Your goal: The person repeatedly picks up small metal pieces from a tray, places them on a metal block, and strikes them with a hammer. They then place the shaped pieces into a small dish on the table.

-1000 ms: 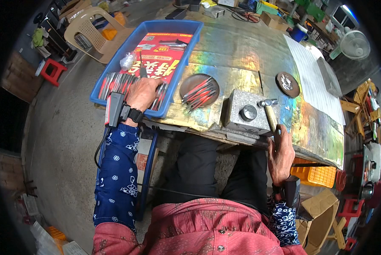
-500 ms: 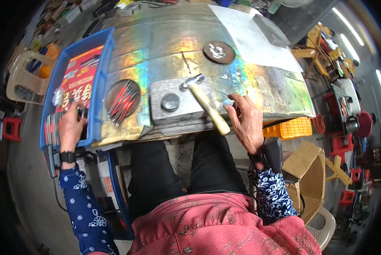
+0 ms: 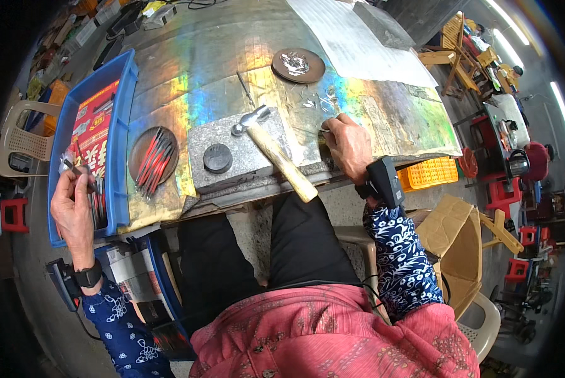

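Note:
My left hand (image 3: pixel 73 205) is at the near end of the blue tray (image 3: pixel 124 88) and pinches a thin dark metal piece (image 3: pixel 74 169) above it. My right hand (image 3: pixel 349 146) rests on the shiny metal-covered table (image 3: pixel 219 69), fingertips closed on a small metal piece (image 3: pixel 325 128). A wooden-handled hammer (image 3: pixel 276 157) lies loose across the grey stone block (image 3: pixel 248 160), untouched, left of my right hand. A black round disc (image 3: pixel 217 157) sits on the block. Beside the tray, a brown round dish (image 3: pixel 137 173) holds several thin red pieces.
A second round dish (image 3: pixel 298 65) with metal bits and a large paper sheet (image 3: pixel 358 44) lie farther back. An orange crate (image 3: pixel 430 173) and a cardboard box (image 3: pixel 452 239) stand at my right. At far left is a plastic chair (image 3: pixel 18 142).
My right hand has let go of the hammer handle and shifted right onto the table. My left hand has drawn back from inside the tray to its near end with a thin piece.

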`<action>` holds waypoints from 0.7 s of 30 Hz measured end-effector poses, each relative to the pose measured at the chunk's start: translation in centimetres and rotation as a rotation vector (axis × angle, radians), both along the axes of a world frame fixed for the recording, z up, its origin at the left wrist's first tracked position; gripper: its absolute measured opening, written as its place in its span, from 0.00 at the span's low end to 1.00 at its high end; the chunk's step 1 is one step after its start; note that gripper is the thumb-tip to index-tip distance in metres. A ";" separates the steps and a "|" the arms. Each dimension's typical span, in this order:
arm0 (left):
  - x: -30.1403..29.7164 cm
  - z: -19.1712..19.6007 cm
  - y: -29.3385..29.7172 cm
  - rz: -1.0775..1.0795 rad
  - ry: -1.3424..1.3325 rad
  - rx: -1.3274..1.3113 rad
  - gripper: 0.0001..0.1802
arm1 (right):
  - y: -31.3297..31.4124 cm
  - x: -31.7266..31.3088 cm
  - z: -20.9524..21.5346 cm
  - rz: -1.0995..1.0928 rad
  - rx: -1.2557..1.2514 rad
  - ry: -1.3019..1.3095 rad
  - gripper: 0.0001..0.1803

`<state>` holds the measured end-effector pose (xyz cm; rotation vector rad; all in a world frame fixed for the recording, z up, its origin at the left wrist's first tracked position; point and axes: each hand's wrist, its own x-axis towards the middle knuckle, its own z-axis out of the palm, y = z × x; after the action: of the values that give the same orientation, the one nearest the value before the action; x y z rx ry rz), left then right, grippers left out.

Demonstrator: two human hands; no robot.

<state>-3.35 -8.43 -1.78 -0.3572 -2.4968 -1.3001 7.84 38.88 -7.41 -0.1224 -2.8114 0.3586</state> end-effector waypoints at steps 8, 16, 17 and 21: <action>2.4 2.0 7.3 -0.282 -0.198 0.272 0.07 | -0.2 -1.1 -0.4 0.063 0.196 0.036 0.02; 3.9 0.7 13.7 -0.320 -0.228 0.368 0.06 | 0.4 -3.2 0.2 0.245 0.408 -0.045 0.05; 3.8 0.4 14.4 -0.326 -0.202 0.385 0.07 | 0.4 -3.1 0.5 0.327 0.474 0.107 0.05; 4.1 -0.9 15.6 -0.292 -0.194 0.402 0.07 | 0.2 -2.2 1.6 0.187 0.233 -0.165 0.11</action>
<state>0.73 7.18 -2.65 -0.5324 -2.3102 -1.9932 5.61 39.11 -5.83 0.1701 -3.0114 0.0603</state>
